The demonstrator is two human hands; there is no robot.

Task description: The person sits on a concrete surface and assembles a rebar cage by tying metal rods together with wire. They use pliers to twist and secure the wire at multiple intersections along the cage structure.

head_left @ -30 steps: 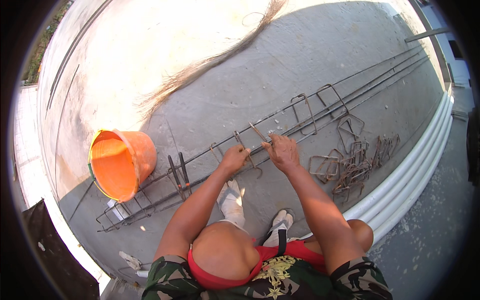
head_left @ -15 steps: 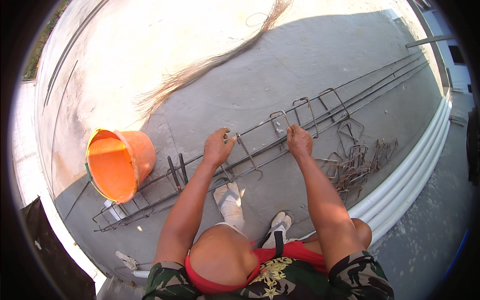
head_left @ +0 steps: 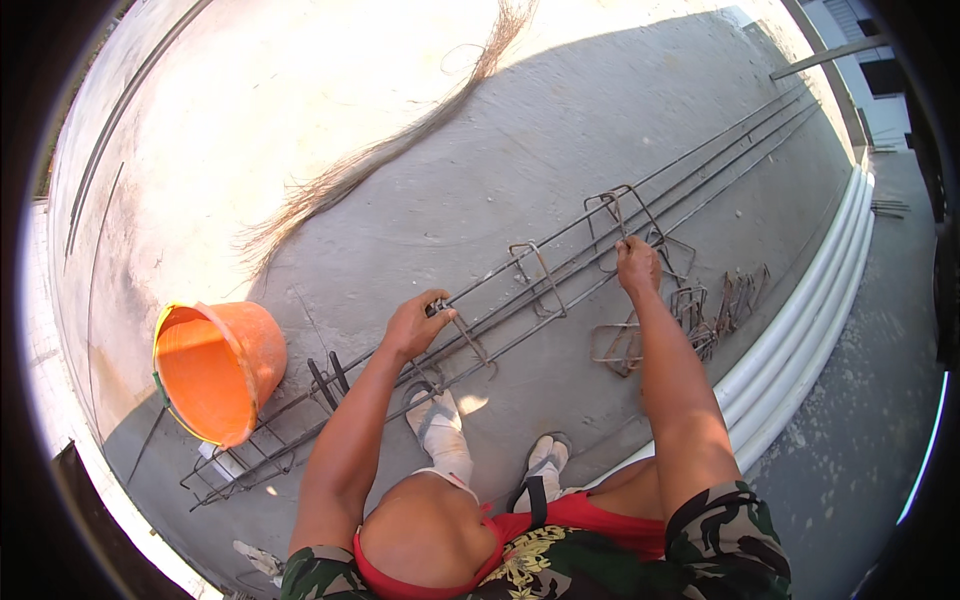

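Observation:
A long steel rebar cage [head_left: 560, 275] lies diagonally over the concrete, its thin parallel bars strung with square wire stirrups. My left hand [head_left: 413, 325] is closed at the upper bar, its fingers around the top corner of a stirrup [head_left: 471, 342]. Farther right, my right hand [head_left: 638, 265] grips the near side of another stirrup [head_left: 617, 207] on the bars. Between my hands a rusty stirrup [head_left: 547, 270] stands around the bars. Two dark handles [head_left: 340, 372] stick up by the cage, left of my left forearm; what they belong to is hidden.
An orange bucket [head_left: 262, 345] lies tipped at left. Loose stirrups [head_left: 615, 345] are heaped right of my feet, partly behind my right forearm. White pipes [head_left: 790, 350] run along the right. A bundle of thin wire [head_left: 400, 140] lies beyond the cage.
My right hand has moved right along the bars and now holds a stirrup farther along. The fingers of my left hand have closed at the bar. The view has shifted slightly.

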